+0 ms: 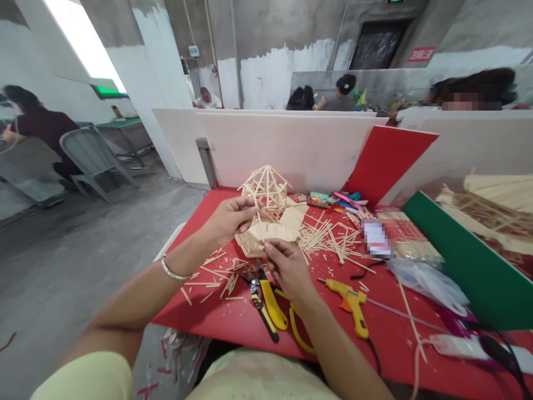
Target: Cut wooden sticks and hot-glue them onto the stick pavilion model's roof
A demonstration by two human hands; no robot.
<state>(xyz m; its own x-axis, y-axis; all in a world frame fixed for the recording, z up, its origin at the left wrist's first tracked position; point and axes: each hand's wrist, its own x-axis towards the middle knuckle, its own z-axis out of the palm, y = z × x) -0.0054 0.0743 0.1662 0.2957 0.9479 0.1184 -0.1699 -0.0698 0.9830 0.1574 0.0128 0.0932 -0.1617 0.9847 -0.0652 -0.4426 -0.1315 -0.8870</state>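
A thin wooden stick [259, 221] runs between my two hands. My left hand [233, 220] pinches its upper part, and my right hand [287, 264] has thumb and finger closed at its lower end. Just below and behind the stick lies a many-sided piece built of sticks [278, 231], partly covered by my fingers. Farther back stands an openwork stick frame with a pointed roof [268, 183]. Yellow-handled pliers [262, 311] and a cutter with a wide yellow handle [273, 304] rest under my right hand.
Loose sticks [328, 236] are scattered over the red table [200, 328]. A yellow glue gun [350, 300] with a cord lies at right, near a plastic bag [428, 280] and a power strip [462, 345]. White boards [283, 147] and a green board [466, 261] border the table.
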